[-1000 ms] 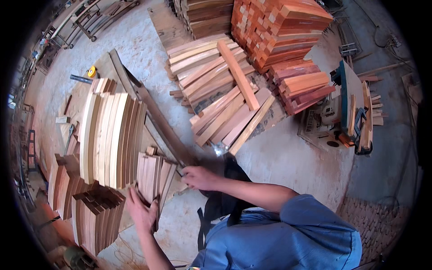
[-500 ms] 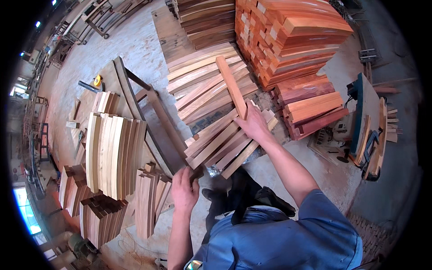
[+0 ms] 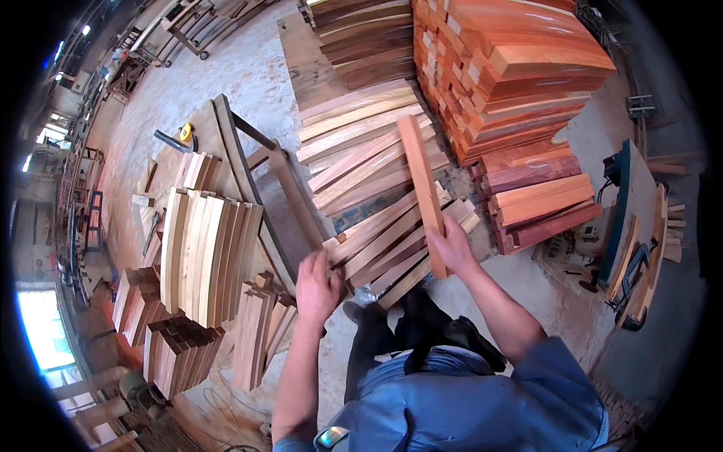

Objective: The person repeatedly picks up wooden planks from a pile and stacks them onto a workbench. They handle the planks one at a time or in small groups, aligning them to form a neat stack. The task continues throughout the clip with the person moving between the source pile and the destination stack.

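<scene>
A long reddish-brown wooden strip (image 3: 422,181) is held in my right hand (image 3: 454,245), its fingers closed around the lower part. The strip slants upright over a loose pile of brown wooden strips (image 3: 384,241). My left hand (image 3: 318,286) is by the left ends of that pile, near the table's corner. Its fingers are stretched forward with the thumb apart, and I see nothing held in it. Beyond the loose pile lie rows of paler curved wooden strips (image 3: 361,143).
On my left, a table (image 3: 211,139) bears pale curved strips (image 3: 203,248), darker bundles (image 3: 181,354) and a yellow tape measure (image 3: 186,132). A tall stack of orange-red wood (image 3: 512,83) stands at the far right, with shorter reddish pieces (image 3: 538,188) nearer. Clamps (image 3: 633,264) are farther right.
My right hand has drawn the reddish strip nearer and turned it steeper, with its lower end now below the hand. My left hand has moved slightly up and right. The whole view has shifted.
</scene>
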Demonstrator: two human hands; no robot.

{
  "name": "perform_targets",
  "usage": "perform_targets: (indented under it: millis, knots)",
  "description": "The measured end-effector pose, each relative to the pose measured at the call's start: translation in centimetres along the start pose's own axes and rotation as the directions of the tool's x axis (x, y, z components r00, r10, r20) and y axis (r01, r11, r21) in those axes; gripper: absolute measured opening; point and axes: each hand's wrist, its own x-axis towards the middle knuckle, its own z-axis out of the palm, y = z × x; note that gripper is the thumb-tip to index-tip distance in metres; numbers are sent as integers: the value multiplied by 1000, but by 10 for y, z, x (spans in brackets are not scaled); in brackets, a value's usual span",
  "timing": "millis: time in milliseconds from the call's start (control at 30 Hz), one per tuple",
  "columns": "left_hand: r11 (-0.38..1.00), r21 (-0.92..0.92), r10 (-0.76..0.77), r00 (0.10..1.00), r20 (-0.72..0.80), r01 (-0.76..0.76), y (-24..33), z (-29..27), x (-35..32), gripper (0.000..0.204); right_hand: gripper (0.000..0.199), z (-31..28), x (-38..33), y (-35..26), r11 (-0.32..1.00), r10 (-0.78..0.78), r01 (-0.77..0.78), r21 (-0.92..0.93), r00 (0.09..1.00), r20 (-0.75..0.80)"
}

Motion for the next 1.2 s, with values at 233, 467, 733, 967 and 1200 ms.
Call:
perform_targets:
  millis: [233, 467, 733, 967, 1200]
  knots:
    - [998, 47, 48, 992, -115, -43, -22, 15, 103, 49, 28, 11, -71, 17, 983, 183, -180, 35, 977, -110]
    - [990, 108, -80, 995, -52, 86, -15, 22, 129, 33, 12, 15, -101, 26, 941, 280, -260, 217, 958, -67]
    - [336, -702, -270, 778, 567, 628, -15, -5, 85, 24, 16, 23, -82, 8, 851, 328, -285, 442, 944, -23]
    - [-246, -699, -31, 715, 698, 672, -10, 7, 6, 27, 23, 31, -50, -8, 753, 240, -281, 595, 959, 149]
    - [-536, -557, 269, 754, 599, 634, -9, 6, -69, 58, 48, 63, -20, -53, 427, -77, -311, 849, 923, 377]
